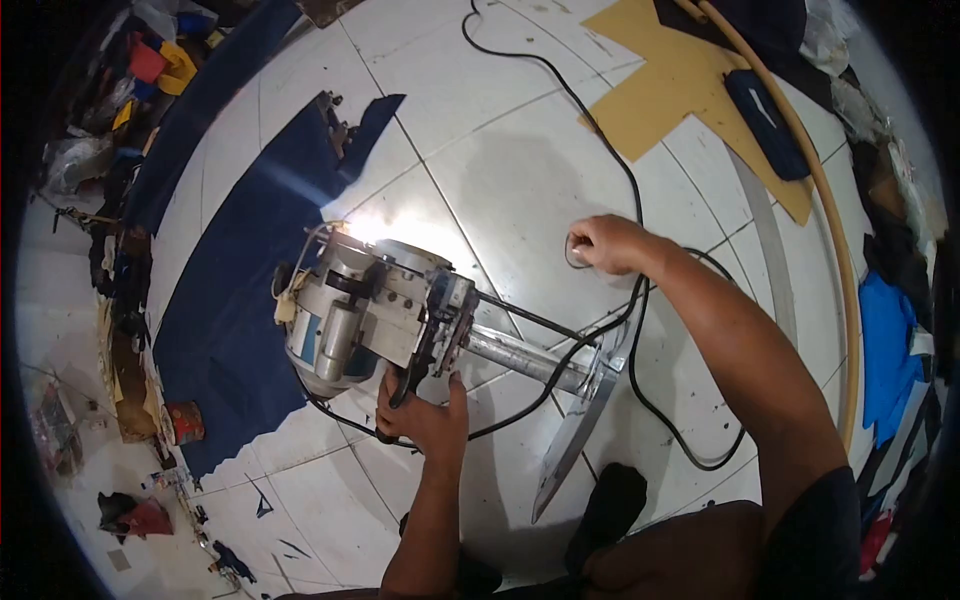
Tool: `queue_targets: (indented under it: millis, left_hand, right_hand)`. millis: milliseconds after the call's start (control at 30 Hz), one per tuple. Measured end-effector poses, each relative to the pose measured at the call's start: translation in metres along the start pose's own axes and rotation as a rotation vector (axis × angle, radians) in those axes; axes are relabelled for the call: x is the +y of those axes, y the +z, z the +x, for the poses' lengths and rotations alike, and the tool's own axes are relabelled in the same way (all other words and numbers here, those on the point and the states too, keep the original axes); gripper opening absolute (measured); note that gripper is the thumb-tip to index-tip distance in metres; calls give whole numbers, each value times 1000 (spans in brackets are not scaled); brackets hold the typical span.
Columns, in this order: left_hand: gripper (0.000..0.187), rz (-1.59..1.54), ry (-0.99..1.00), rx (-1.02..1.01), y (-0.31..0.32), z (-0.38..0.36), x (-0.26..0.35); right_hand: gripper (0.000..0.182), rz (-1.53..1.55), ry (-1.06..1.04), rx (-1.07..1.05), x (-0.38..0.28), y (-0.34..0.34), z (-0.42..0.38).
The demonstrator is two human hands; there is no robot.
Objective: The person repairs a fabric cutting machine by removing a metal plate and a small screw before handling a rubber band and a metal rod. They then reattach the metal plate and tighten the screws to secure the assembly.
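Note:
An electric cloth cutting machine (pixel 375 310) lies on its side, with its flat metal base plate (pixel 578 440) standing on edge toward me. A bright lamp glows at its far side. My left hand (pixel 430 415) is closed around the black handle (pixel 412 370) at the machine's near side. Out to the right, above the tiles and apart from the machine, my right hand (pixel 610 245) is pinched shut. A thin dark loop (pixel 568 252) shows at its fingertips; its kind is too small to tell.
Dark blue fabric (pixel 230 270) spreads under and left of the machine, a small metal part (pixel 338 125) on it. A black power cord (pixel 630 180) winds across the tiled floor. Tan card (pixel 650 90), a dark pouch (pixel 768 125) and a long tube (pixel 830 210) lie right. Scraps line the left wall.

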State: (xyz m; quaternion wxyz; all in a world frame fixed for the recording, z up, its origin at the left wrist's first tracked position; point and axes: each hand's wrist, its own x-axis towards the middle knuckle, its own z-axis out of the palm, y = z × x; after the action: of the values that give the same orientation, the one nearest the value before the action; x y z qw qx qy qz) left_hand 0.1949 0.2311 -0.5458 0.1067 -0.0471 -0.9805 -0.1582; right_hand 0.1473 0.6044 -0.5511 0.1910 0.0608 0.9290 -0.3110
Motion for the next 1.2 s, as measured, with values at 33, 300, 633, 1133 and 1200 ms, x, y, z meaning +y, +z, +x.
queue_targets:
  millis: [33,300,633,1133,1200]
  left_hand:
    - [93,2,12,8,1,1,0]
    - [91,45,71,26,2,-2,-12]
    - [95,-24,125,0,-4,-3,-15]
    - [93,-106,115,24,-3,-3,-15]
    - [93,-133,87,15,-6,-3,-13]
  right_hand:
    - [23,-1,14,-6,2,0,-2]
    - [22,-12,32,15,2,18,0]
    - [24,29,-4,28,-47,-10,7]
    - [25,-184,96,64,-81,6,-5]
    - [25,-175,52,181,-92,7,-10]
